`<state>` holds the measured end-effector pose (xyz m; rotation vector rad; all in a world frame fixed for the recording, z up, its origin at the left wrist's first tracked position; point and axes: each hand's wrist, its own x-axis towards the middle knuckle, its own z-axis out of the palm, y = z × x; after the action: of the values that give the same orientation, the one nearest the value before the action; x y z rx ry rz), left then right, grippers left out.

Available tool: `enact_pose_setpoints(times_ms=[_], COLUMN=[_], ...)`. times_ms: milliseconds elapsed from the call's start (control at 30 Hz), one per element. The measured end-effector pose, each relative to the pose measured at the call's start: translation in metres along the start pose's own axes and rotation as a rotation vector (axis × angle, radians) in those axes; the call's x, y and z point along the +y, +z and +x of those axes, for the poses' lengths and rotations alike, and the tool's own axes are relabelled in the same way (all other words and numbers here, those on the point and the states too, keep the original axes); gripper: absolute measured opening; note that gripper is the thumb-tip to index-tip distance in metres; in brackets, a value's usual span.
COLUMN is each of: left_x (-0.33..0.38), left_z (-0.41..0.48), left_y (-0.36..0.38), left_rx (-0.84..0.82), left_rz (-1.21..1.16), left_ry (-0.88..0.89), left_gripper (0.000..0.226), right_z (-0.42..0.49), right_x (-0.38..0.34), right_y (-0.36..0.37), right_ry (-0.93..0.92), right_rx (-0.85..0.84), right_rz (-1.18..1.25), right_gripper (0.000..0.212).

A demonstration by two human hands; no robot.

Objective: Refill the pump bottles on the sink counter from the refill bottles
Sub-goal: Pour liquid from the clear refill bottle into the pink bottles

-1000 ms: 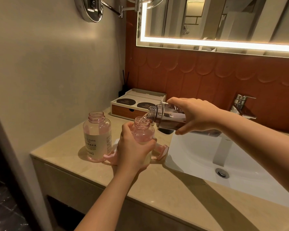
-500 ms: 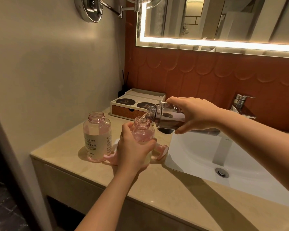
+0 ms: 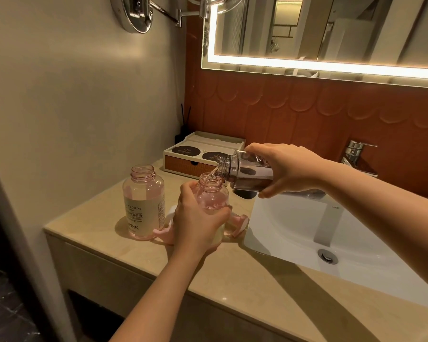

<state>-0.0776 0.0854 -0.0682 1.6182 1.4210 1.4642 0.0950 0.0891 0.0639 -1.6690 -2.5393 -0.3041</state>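
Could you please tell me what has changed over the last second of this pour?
Nothing has visibly moved. The right hand keeps the refill bottle tipped, its stream running into the pink bottle that the left hand still grips. The second pink bottle stands untouched on the counter.

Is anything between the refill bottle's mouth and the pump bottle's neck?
Nothing visible. The refill bottle, tipped by the right hand, has its mouth right above the open neck of the pump bottle the left hand grips; liquid runs straight in.
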Motion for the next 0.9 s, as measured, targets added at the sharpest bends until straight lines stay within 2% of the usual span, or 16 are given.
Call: enact_pose_setpoints(times_ms=[900], left_x=[0.0027], left_z=[-0.0014], left_y=[-0.0019], left_rx=[-0.018], left_rz=[-0.005], left_ry=[-0.005], left_gripper=[0.082], right_z=[0.004], right_x=[0.0029], right_y=[-0.001], right_ry=[-0.014], right_rx=[0.007], right_rz=[-0.021], right_gripper=[0.087])
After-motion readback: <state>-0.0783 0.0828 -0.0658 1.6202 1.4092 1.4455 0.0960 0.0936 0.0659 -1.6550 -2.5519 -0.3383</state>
